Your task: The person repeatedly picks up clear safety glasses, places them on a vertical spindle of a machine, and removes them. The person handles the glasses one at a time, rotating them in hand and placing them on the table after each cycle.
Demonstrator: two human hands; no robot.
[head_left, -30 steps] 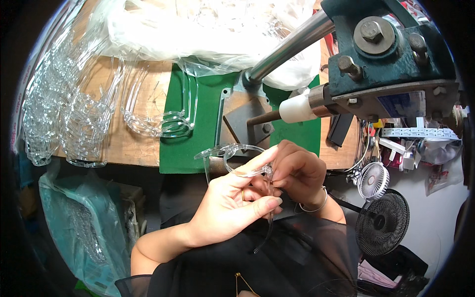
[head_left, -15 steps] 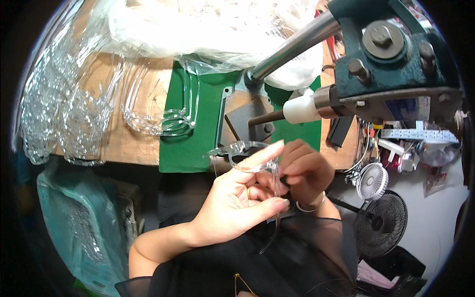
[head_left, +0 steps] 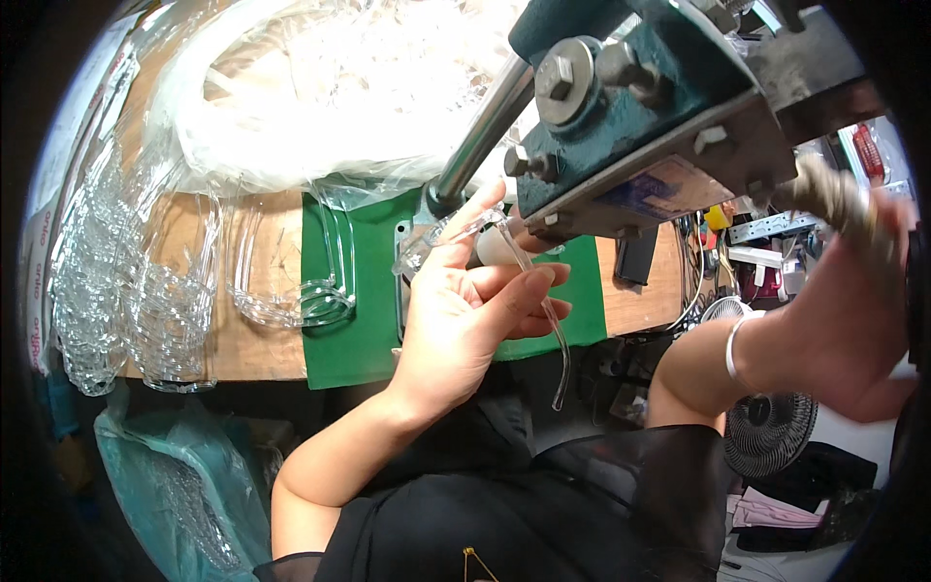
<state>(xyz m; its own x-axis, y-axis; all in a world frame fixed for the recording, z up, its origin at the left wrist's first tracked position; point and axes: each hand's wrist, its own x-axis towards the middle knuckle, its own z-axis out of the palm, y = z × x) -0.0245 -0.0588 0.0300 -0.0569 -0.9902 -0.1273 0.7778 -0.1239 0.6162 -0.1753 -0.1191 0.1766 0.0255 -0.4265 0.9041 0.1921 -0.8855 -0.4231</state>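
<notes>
My left hand [head_left: 446,310] is closed on a clear plastic eyeglass frame [head_left: 560,364]. One temple arm hangs down past my thumb, and the front part sits up by my fingers. This hand is beneath the head of a dark green bench press [head_left: 669,145], close to its white plastic tip [head_left: 497,246]. Far to the right, my right hand [head_left: 844,325] is at the press's wrapped lever handle [head_left: 824,189]. Motion blurs that hand, and its fingers are partly cut off by the picture's rim; they appear to curl round the handle.
Under the press lies a green mat [head_left: 354,359] on the wooden table [head_left: 267,354]. Several clear eyeglass frames [head_left: 291,308] stand left of it, beside larger stacks [head_left: 175,330]. A big bag of clear parts [head_left: 320,97] fills the back. A black fan [head_left: 771,436] stands at lower right.
My right hand has left the eyeglass frame and swung far right to the lever handle. My left hand has raised the frame toward the press's white tip. The whole view has shifted.
</notes>
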